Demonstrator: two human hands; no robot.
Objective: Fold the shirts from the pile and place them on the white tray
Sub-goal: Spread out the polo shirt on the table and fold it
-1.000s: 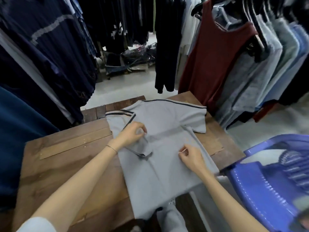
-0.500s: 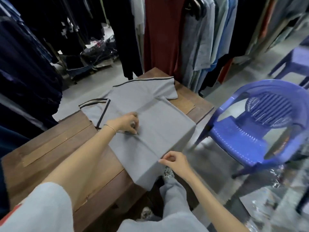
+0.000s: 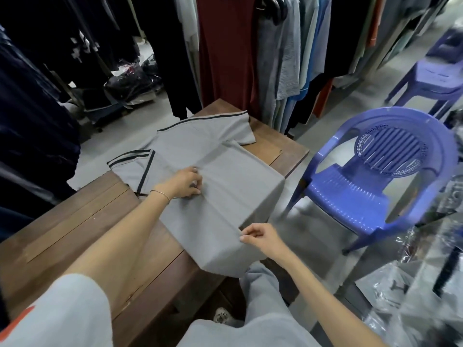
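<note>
Pinching the grey shirt (image 3: 225,186) mid-body, left hand (image 3: 186,182), right hand (image 3: 260,237) pinching its near edge, wooden table (image 3: 75,234).

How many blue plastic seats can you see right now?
2: an armchair right of the table, and a blurred seat farther back at top right; others may be hidden.

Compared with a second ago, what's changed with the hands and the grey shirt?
The right hand slid along the grey shirt from mid-body toward the near hem and now pinches its edge there. The left hand stays pinching fabric by the striped sleeve; the shirt still lies on the wooden table.
</note>
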